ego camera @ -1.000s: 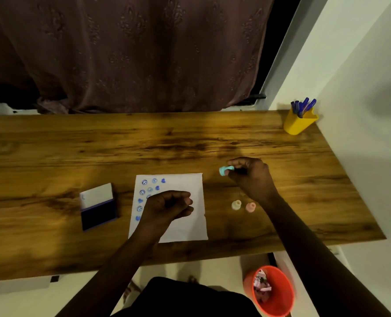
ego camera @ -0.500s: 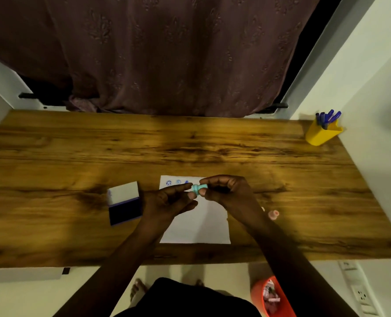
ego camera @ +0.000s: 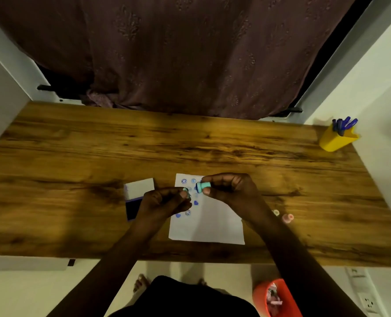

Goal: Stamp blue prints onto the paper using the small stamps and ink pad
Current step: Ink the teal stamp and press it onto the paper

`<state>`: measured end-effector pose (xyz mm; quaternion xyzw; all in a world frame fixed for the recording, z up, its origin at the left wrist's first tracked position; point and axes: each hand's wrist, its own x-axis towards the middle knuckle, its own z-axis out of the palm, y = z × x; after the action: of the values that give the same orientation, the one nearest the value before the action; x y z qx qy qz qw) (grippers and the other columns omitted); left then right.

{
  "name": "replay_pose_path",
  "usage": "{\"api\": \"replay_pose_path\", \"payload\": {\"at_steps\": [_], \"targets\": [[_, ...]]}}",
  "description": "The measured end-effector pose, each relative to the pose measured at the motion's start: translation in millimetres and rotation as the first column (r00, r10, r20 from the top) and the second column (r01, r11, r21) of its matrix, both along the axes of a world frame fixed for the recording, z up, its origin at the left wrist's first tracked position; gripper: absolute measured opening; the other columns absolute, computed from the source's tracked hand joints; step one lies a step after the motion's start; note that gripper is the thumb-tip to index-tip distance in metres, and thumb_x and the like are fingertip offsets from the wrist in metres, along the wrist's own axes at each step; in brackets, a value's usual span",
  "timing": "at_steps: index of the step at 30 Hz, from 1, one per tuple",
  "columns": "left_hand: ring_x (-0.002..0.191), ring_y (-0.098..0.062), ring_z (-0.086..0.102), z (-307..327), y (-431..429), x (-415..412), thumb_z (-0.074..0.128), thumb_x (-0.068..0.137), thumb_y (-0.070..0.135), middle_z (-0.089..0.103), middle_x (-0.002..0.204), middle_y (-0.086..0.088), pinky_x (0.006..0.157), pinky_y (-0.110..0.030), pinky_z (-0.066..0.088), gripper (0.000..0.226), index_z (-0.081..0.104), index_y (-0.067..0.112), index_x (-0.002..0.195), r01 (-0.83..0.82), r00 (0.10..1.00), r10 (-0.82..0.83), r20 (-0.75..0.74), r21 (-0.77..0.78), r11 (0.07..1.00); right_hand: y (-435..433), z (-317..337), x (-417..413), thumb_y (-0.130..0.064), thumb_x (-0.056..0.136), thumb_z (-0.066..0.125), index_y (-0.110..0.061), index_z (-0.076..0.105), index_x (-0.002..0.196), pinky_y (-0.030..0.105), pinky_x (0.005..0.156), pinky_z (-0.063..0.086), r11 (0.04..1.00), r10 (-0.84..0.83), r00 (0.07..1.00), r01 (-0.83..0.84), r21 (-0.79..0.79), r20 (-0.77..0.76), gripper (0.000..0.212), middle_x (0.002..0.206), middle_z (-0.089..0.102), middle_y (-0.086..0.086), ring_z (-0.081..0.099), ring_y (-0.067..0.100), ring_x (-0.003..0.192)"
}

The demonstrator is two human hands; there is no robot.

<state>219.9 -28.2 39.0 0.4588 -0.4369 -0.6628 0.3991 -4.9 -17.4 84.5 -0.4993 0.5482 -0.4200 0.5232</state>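
A white paper lies on the wooden table, with several blue prints down its left part. My right hand holds a small teal stamp sideways above the paper's top, its inked face pointing left. My left hand pinches a small teal cap just left of the stamp, a small gap between them. The open ink pad, white lid up and dark blue pad below, sits left of the paper, partly behind my left hand.
Two small stamps, a cream one and a pink one, stand right of the paper. A yellow pen holder with blue pens is at the far right corner. An orange bin stands on the floor below the table edge.
My right hand brought the teal stamp from the right over to the paper. My left hand met it and pulled the cap off; the two pieces are now slightly apart.
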Motion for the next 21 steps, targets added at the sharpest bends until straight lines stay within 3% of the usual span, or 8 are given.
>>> {"api": "replay_pose_path", "payload": {"at_steps": [5,10,16,19,21], "targets": [[0.106,-0.032,0.077,2.0,-2.2,31.2,0.084,0.075,0.040,0.080,0.113,-0.013,0.093,-0.045,0.061,0.037,0.082,0.019,0.106,-0.063,0.990,0.068,-0.121,0.039,0.997,-5.5,-5.2,12.4,-0.016,0.082,0.079,-0.012,0.076,0.118,0.028,0.086,0.060,0.969,-0.051,0.889,-0.067,0.238,0.456,0.036,0.121,0.074,0.016,0.072,0.029,0.114],[0.102,-0.035,0.076,-2.2,-6.3,67.0,0.082,0.075,0.023,0.078,0.113,-0.022,0.088,-0.046,0.063,0.032,0.080,0.008,0.104,-0.174,0.963,0.196,-0.183,0.134,0.976,-13.5,-20.2,39.3,-0.012,0.082,0.080,-0.005,0.074,0.120,0.027,0.084,0.060,0.944,-0.070,0.802,-0.139,0.299,0.593,0.039,0.121,0.073,0.022,0.075,0.027,0.107],[0.095,-0.028,0.078,-9.3,-3.3,109.7,0.075,0.081,0.010,0.080,0.103,-0.016,0.083,-0.033,0.065,0.014,0.082,0.010,0.093,-0.287,0.916,0.312,-0.252,0.130,0.949,-30.9,-39.0,82.0,-0.014,0.082,0.080,-0.007,0.075,0.115,0.032,0.089,0.062,0.947,0.020,0.933,-0.134,0.294,0.360,0.034,0.113,0.077,0.016,0.075,0.030,0.107],[0.099,-0.029,0.077,-13.4,0.2,128.5,0.075,0.081,0.010,0.080,0.104,-0.017,0.084,-0.035,0.065,0.016,0.081,0.008,0.095,-0.321,0.900,0.350,-0.259,0.148,0.936,-40.0,-48.5,105.4,-0.012,0.085,0.081,-0.013,0.077,0.110,0.021,0.077,0.060,0.964,0.086,0.994,-0.101,0.244,0.072,0.025,0.103,0.081,0.002,0.077,0.018,0.100],[0.100,-0.030,0.077,-15.7,2.4,139.4,0.075,0.082,0.011,0.080,0.105,-0.018,0.086,-0.037,0.064,0.018,0.080,0.006,0.099,-0.337,0.900,0.362,-0.242,0.142,0.931,-47.0,-56.4,119.8,-0.015,0.083,0.084,-0.020,0.078,0.102,0.015,0.074,0.058,0.976,0.116,0.983,-0.087,0.200,-0.139,0.021,0.095,0.080,-0.009,0.075,0.003,0.093]]}}
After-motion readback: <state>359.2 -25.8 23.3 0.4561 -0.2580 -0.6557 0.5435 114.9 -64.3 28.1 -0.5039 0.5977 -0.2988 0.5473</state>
